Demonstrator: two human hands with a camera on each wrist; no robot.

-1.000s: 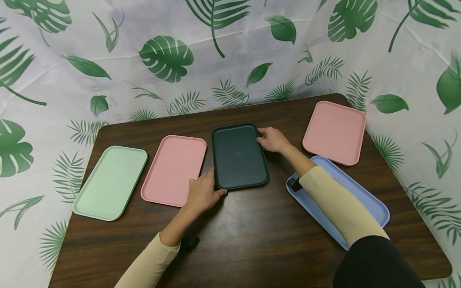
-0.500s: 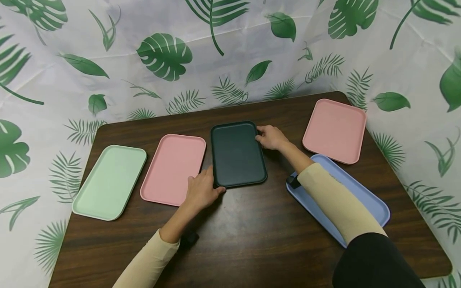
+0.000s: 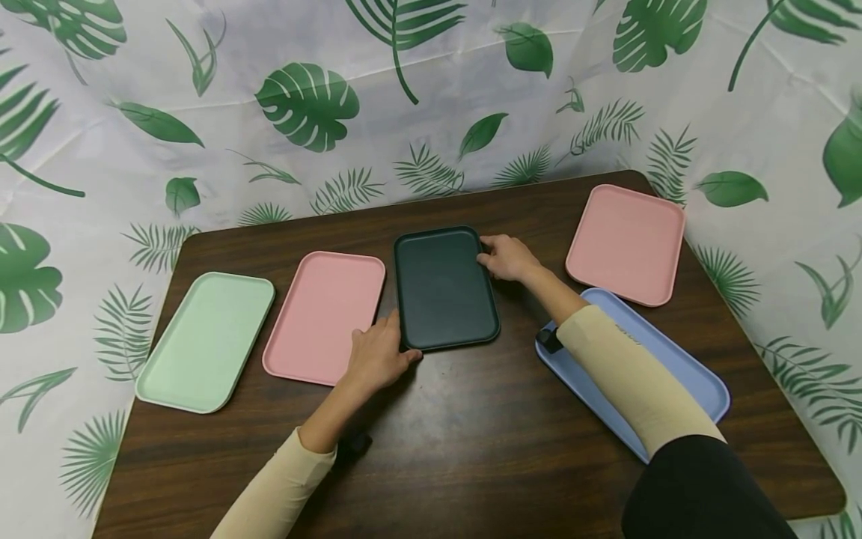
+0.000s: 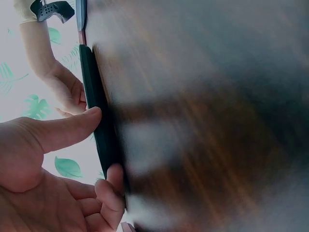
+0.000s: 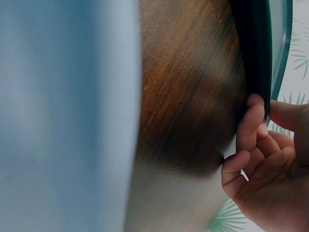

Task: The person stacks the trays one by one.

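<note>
I am watching the person's two bare hands working at the dark green tray (image 3: 446, 288), which is sitting toward the far middle of the desk (image 3: 458, 427). The left hand (image 3: 377, 358) is grasping its near left corner: in the left wrist view I am seeing the thumb (image 4: 72, 131) pressing one edge while a bent finger is touching the rim lower down. The right hand (image 3: 509, 258) is pinching the far part of its right side, and in the right wrist view the fingers (image 5: 251, 123) are clasping the rim opposite the thumb.

Just left of the dark green tray, a pink tray (image 3: 323, 318) is lying with the left hand covering its near right corner from overhead. A pale green tray (image 3: 205, 340) is lying beside that one, near the desk's left edge. Another pink tray (image 3: 628, 245) is occupying the far right corner. A blue tray (image 3: 673, 364) is slanting just in front of it, though I cannot tell whether they are touching; the right arm's cream sleeve (image 3: 633, 382) is crossing above it. Behind everything, a leaf-printed white sheet (image 3: 222, 168) is hanging.
</note>
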